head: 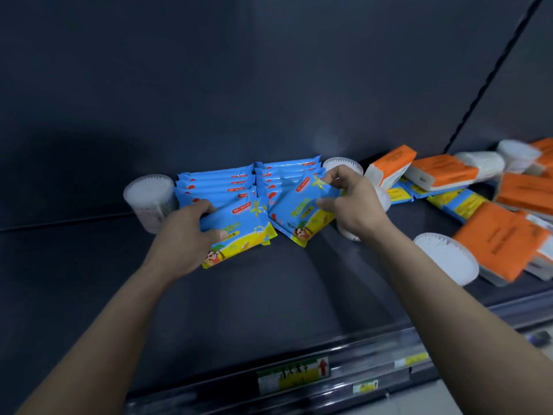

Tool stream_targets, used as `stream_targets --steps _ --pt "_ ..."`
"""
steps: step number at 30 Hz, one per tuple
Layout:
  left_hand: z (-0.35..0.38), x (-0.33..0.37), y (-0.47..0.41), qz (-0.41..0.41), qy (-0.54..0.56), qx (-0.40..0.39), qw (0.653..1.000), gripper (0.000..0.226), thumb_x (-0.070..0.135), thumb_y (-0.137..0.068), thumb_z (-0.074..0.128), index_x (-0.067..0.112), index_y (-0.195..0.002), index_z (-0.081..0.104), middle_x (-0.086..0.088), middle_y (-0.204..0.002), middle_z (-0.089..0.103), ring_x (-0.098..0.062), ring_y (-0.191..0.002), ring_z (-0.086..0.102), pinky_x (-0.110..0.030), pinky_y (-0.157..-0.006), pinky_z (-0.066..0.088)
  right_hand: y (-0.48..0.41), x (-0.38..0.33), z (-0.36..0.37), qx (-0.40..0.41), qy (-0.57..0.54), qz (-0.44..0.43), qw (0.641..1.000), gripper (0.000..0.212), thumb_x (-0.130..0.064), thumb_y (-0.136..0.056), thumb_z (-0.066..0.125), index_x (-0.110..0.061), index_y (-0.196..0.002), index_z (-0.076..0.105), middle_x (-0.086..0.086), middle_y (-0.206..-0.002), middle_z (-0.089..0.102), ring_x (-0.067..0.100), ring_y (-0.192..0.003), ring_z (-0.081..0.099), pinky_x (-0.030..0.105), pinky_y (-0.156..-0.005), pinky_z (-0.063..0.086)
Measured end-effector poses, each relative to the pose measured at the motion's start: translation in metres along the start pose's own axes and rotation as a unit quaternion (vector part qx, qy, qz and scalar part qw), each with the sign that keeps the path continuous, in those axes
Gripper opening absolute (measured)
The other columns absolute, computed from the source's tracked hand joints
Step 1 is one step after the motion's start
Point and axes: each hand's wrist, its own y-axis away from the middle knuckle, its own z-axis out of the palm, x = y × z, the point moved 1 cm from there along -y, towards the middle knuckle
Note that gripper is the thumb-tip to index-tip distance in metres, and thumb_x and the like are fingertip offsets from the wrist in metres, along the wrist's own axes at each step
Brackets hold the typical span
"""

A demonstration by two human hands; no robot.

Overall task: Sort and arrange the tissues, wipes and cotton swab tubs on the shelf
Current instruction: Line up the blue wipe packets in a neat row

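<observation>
A: We're mid-wipes: left hand [185,235] grips one wipes pack [236,232], right hand [350,202] pinches another [302,211], both in front of the rows [251,181].

B: Next, prob. stand them w/ the rows; tissues [443,172] are unsorted at right.

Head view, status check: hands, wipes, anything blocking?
Left hand gripping front wipe pack; right hand pinching second pack. Two wipe rows standing at back. Tissues and swab tubs jumbled right, unsorted.

Dark back panel [269,70]; price labels [294,374] in clear front rail [374,348]; floor, bottom right.
</observation>
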Motion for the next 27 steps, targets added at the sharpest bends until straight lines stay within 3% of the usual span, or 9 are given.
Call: stream_targets --steps 3,5,7,12,17,20,22,24,27 --pt "0.001 0.003 0.002 -0.005 -0.017 0.01 1.0 0.02 0.015 -0.079 0.071 0.019 -0.079 0.051 0.01 -0.074 0.053 -0.006 -0.066 0.049 -0.027 -0.059 0.038 -0.004 -0.001 -0.006 -0.007 0.116 0.006 0.993 0.031 0.001 -0.073 0.067 -0.017 -0.092 0.05 0.002 -0.083 0.054 0.019 -0.076 0.052 0.029 -0.061 0.043" --pt "0.003 0.005 0.003 -0.011 -0.023 0.014 1.0 0.02 0.016 -0.078 0.071 0.021 -0.078 0.051 0.009 -0.075 0.053 -0.01 -0.067 0.049 -0.031 -0.061 0.039 -0.005 -0.003 -0.012 -0.023 0.209 0.005 0.978 0.055 0.005 -0.074 0.057 -0.024 -0.12 0.046 0.006 -0.085 0.053 0.024 -0.071 0.054 0.029 -0.054 0.042" --pt "0.005 0.008 0.004 -0.019 -0.025 0.013 0.999 0.021 0.016 -0.078 0.071 0.022 -0.077 0.051 0.008 -0.076 0.054 -0.015 -0.071 0.052 -0.034 -0.066 0.041 -0.004 -0.004 -0.015 -0.043 0.24 -0.01 0.97 0.072 0.009 -0.073 0.048 -0.034 -0.129 0.04 0.007 -0.084 0.053 0.021 -0.061 0.051 0.027 -0.044 0.037" --pt "0.007 0.013 0.007 -0.025 -0.066 0.015 0.997 0.018 0.016 -0.078 0.071 0.015 -0.085 0.055 0.0 -0.082 0.059 -0.022 -0.08 0.055 -0.034 -0.07 0.042 -0.004 -0.005 -0.016 -0.06 0.293 -0.057 0.952 0.07 0.007 -0.074 0.052 -0.033 -0.131 0.038 0.004 -0.081 0.054 0.017 -0.06 0.047 0.031 -0.048 0.035" --pt "0.006 0.013 0.011 -0.042 -0.13 0.042 0.99 0.019 0.017 -0.078 0.07 0.013 -0.091 0.057 0.001 -0.081 0.056 -0.023 -0.083 0.051 -0.033 -0.074 0.037 -0.004 -0.003 -0.003 -0.068 0.13 -0.091 0.985 0.05 0.007 -0.073 0.059 -0.026 -0.109 0.049 0.004 -0.09 0.055 0.02 -0.07 0.05 0.031 -0.058 0.046" --pt "0.006 0.011 0.007 -0.047 -0.126 0.04 0.99 0.021 0.015 -0.079 0.069 0.014 -0.097 0.059 0.0 -0.088 0.057 -0.022 -0.09 0.048 -0.031 -0.079 0.033 -0.007 0.008 0.005 -0.072 0.207 -0.08 0.972 0.037 0.004 -0.075 0.057 -0.022 -0.095 0.041 -0.002 -0.075 0.049 0.017 -0.064 0.049 0.026 -0.054 0.041" --pt "0.01 0.009 0.003 -0.034 -0.148 0.037 0.988 0.028 0.017 -0.078 0.071 0.013 -0.104 0.061 -0.004 -0.097 0.059 -0.024 -0.098 0.048 -0.034 -0.088 0.032 -0.009 0.014 0.01 -0.082 0.28 -0.078 0.953 0.03 0.002 -0.076 0.056 -0.017 -0.09 0.038 0.003 -0.085 0.052 0.024 -0.076 0.055 0.03 -0.063 0.042" --pt "0.012 0.005 -0.002 -0.029 -0.176 0.046 0.983 0.037 0.022 -0.077 0.072 0.016 -0.112 0.061 -0.005 -0.105 0.059 -0.027 -0.106 0.044 -0.038 -0.095 0.029 -0.011 0.015 0.014 -0.07 0.32 -0.076 0.942 0.026 0.001 -0.079 0.054 -0.015 -0.094 0.041 0.01 -0.097 0.056 0.031 -0.087 0.058 0.033 -0.069 0.044" --pt "0.012 -0.002 -0.003 -0.036 -0.168 0.056 0.984 0.041 0.025 -0.077 0.072 0.021 -0.116 0.06 -0.001 -0.113 0.054 -0.025 -0.113 0.034 -0.035 -0.093 0.023 -0.013 0.015 0.017 -0.06 0.358 -0.089 0.928 0.034 0.001 -0.082 0.052 -0.011 -0.113 0.047 0.013 -0.112 0.056 0.034 -0.1 0.056 0.037 -0.077 0.047"
